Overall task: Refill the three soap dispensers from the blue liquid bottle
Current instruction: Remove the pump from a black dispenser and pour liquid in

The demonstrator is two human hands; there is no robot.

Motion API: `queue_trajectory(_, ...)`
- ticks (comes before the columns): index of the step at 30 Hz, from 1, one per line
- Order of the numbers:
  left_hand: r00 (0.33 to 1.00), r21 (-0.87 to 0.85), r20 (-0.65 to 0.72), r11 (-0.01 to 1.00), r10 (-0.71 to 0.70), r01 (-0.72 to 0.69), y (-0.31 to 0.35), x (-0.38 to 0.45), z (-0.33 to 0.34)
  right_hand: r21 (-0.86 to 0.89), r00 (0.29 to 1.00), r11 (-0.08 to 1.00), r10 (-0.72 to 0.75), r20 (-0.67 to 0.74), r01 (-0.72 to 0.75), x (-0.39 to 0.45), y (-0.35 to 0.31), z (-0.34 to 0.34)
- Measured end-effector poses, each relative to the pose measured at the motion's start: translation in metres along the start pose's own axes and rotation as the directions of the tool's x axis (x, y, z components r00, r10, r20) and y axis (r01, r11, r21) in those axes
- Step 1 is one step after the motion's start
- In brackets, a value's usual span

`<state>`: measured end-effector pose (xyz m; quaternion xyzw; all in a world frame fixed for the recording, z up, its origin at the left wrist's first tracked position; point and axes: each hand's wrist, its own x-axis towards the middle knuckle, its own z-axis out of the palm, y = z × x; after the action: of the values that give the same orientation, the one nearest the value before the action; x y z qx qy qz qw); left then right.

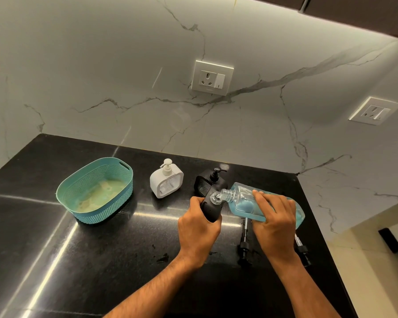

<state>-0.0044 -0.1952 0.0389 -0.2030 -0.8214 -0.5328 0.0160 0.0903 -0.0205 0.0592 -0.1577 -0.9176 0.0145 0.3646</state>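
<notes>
On the black counter (78, 260), the left hand (197, 228) is wrapped round an open black dispenser (213, 207), tilting it. The right hand (275, 222) clasps the clear bottle (244, 198) of blue liquid, tipped with its neck at the dispenser's mouth. Two loose pumps (244, 244) lie near the right wrist. Behind stand another black dispenser (210, 180), a white dispenser (166, 180) and a teal basket (94, 191).

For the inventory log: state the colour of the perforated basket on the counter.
Teal basket, shown best in the head view.
</notes>
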Motion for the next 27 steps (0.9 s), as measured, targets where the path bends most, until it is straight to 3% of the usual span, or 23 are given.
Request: queue_trajectory(27,1.0,0.008,-0.014,1.0,-0.007,0.007,0.0003,0.0071,0.0042,-0.014,1.0,1.0,0.004,0.011,-0.004,0.0064,0.0013,0.0005)
